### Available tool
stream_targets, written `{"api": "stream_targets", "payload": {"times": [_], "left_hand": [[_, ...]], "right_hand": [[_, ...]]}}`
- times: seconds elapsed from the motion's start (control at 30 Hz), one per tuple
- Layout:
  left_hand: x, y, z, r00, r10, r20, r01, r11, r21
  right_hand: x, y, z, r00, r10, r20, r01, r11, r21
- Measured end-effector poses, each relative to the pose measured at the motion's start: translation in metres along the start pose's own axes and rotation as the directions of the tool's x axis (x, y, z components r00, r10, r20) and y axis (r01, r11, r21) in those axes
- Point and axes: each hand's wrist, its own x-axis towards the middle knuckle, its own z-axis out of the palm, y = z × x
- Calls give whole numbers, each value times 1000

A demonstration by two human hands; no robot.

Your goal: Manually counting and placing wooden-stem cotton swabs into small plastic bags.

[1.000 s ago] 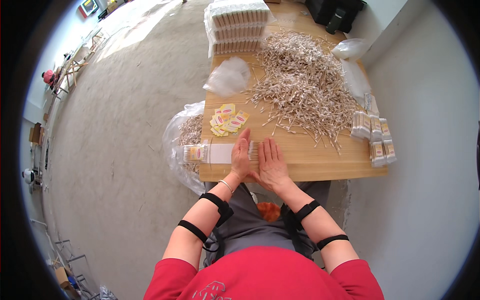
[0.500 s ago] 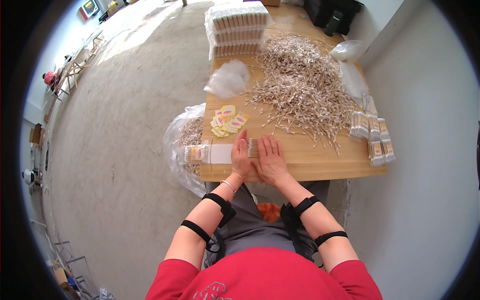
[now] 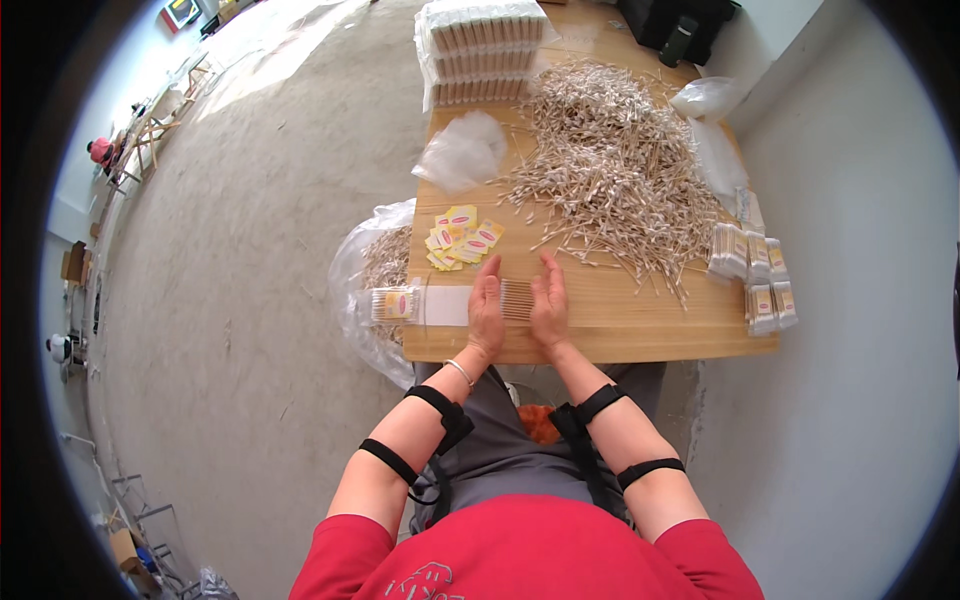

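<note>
I am at a wooden table (image 3: 640, 335). My left hand (image 3: 487, 305) and my right hand (image 3: 549, 300) stand on their edges at the near side of the table, palms facing each other. Between them is a small row of thin sticks (image 3: 516, 299), lined up side by side. My flat hands press on the two ends of the row, fingers straight, not curled around it. I think both palms touch the sticks, but it is hard to see.

Just beside the row, on the table's left end, lies a clear packet (image 3: 410, 304) with a yellow label. A bit farther in from the near edge sit loose yellow labels (image 3: 462, 238). The big pile of sticks (image 3: 610, 170) fills the middle of the table. Filled packs (image 3: 752, 268) rest on the table's right end. Stacked white boxes (image 3: 483, 50) stand at the far edge.
</note>
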Motion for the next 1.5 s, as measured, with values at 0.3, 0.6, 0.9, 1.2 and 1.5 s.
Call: {"api": "stream_targets", "payload": {"times": [0.3,0.6,0.9,1.2,1.5], "left_hand": [[-3,3,2,1000,19,-11,-19,999,34],[-2,4,5,1000,21,-23,-19,995,96],[0,1,3,998,48,-35,-44,993,111],[-3,5,-2,998,-40,48,40,999,1],[-13,13,-10,995,60,82,-79,966,247]], "right_hand": [[-12,-10,-19,971,-139,192,214,864,-456],[-28,-19,-13,894,24,447,411,350,-842],[-31,-22,-18,862,-41,505,481,377,-791],[-31,-22,-17,876,-57,479,460,403,-792],[-32,-26,-17,863,-34,505,474,404,-783]]}}
